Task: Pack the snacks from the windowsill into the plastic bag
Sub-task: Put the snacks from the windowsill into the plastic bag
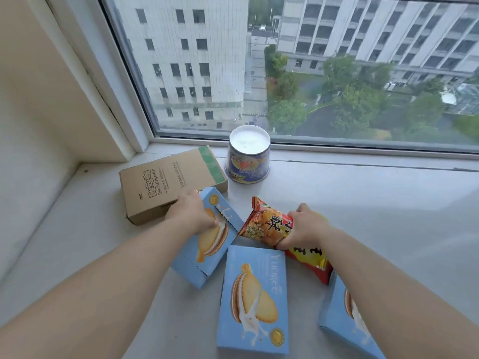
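Left hand (193,213) grasps a pale-blue cardboard biscuit box (207,238); right hand (302,226) grasps a red crinkly snack packet (261,224), gathering both off the white windowsill (363,203).

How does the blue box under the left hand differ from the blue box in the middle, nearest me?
The left blue box lies turned at an angle; the middle blue box lies nearly square to the view. The left hand grips the left blue box; nothing touches the middle one. The left blue box sits beside the brown carton, farther back. Both show the same sandwich-biscuit print on light blue.
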Demonstrator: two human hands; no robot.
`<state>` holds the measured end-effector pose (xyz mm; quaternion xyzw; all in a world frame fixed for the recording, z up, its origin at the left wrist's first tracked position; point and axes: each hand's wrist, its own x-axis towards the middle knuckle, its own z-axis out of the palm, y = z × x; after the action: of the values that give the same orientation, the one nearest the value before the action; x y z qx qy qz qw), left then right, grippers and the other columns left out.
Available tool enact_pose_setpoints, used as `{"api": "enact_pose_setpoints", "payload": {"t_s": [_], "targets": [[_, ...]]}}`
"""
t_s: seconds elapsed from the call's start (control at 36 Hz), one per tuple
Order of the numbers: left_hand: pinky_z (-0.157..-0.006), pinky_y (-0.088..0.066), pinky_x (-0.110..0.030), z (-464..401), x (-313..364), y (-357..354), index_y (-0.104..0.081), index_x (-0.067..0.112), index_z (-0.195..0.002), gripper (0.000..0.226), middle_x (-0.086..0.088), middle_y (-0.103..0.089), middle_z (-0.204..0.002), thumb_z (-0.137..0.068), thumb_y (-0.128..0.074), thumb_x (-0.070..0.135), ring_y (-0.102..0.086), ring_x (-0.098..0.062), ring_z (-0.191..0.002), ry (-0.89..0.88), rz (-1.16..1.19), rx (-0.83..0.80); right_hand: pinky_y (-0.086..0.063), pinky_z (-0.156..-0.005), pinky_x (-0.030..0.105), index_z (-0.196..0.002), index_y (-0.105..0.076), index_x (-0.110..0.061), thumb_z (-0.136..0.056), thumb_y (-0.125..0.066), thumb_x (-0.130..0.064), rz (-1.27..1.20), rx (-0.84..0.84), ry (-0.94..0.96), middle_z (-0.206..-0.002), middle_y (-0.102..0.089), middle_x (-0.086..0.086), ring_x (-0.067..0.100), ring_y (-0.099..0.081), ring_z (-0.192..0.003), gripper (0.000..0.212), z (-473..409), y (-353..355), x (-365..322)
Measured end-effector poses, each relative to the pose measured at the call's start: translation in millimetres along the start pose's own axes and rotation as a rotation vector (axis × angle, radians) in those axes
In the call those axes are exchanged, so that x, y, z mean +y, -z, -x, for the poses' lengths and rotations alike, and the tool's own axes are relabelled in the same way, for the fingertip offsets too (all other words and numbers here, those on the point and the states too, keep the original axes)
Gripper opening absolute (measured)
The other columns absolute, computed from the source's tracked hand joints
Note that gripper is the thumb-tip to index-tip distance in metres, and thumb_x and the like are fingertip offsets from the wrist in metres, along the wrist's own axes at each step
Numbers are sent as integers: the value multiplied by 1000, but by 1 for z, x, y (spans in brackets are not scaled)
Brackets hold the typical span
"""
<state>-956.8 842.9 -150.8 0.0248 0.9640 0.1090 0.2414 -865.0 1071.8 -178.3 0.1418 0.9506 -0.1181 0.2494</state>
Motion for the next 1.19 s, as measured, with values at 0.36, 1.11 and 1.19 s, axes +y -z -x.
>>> {"api": "enact_pose_setpoints", "payload": {"t_s": [0.36, 1.11, 1.19], "targets": [[-86, -45, -37, 15, 15, -17, -30, 17, -136, 69, -9, -55, -122, -82, -68, 35, -50, -29, -115, -78, -126, 154, -5, -116, 57, -148, -26, -32, -58, -67, -74, 100, -87, 11, -157, 22, -3, 27, 22, -143, 107, -13, 3, 14], [-89, -42, -41, 98, 22, 21, -21, 22, -145, 64, -13, -46, -127, -90, -51, 35, -43, -33, -117, -163, 127, 256, -43, -75, 29, -113, -50, -19, -67, -72, -47, -371, 201, -228, -102, -42, 7, 28, -55, -97, 58, 89, 33, -20], [-85, -41, -41, 130, 24, 56, -21, 23, -144, 63, -14, -48, -121, -90, -51, 33, -46, -34, -113, -209, 193, 317, -43, -76, 30, -114, -50, -18, -68, -73, -46, -435, 268, -208, -101, -41, 7, 25, -52, -92, 59, 122, 61, -26]]}}
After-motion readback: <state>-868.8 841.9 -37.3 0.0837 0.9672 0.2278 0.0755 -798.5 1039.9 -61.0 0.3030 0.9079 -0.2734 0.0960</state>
